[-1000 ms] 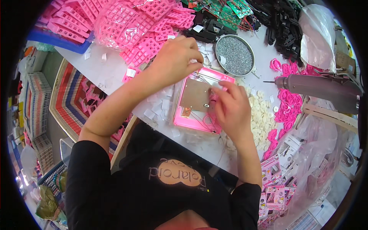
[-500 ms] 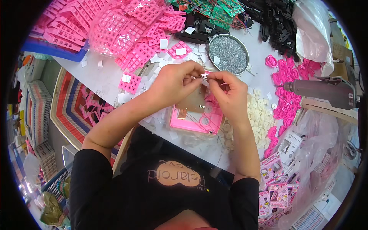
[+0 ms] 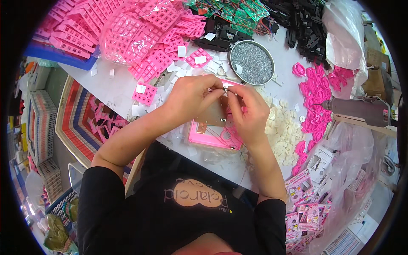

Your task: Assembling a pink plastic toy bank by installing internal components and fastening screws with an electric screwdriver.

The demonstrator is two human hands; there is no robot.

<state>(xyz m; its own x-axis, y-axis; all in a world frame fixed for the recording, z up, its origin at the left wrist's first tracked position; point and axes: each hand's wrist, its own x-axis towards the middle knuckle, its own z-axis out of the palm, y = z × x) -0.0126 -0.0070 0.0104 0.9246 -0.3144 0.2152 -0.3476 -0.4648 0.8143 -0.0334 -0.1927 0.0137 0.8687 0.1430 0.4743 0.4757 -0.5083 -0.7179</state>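
Observation:
Over the middle of the table, my left hand [image 3: 191, 94] and my right hand [image 3: 250, 111] meet fingertip to fingertip in a pinch. Between them is a tiny silvery part [image 3: 225, 89], mostly covered by the fingers; its kind is too small to make out. Right below lies a shallow pink plastic casing [image 3: 202, 138] with a flat brownish board [image 3: 215, 114] in it. Thin wires [image 3: 219, 137] and a pink ring-shaped piece [image 3: 230, 135] show at the casing's near right side. My hands hide the casing's far right part.
A round metal tin of small screws [image 3: 252, 63] stands beyond my hands. Pink keypads [image 3: 146, 72] and white paper bits [image 3: 138, 110] lie left; white discs [image 3: 282, 131] and pink rings [image 3: 314, 85] right. An electric screwdriver [image 3: 357, 111] juts in from the right.
Both hands have shifted slightly nearer to me, still pinching together. My right hand has moved a little left. The electric screwdriver appears lower and slightly farther right.

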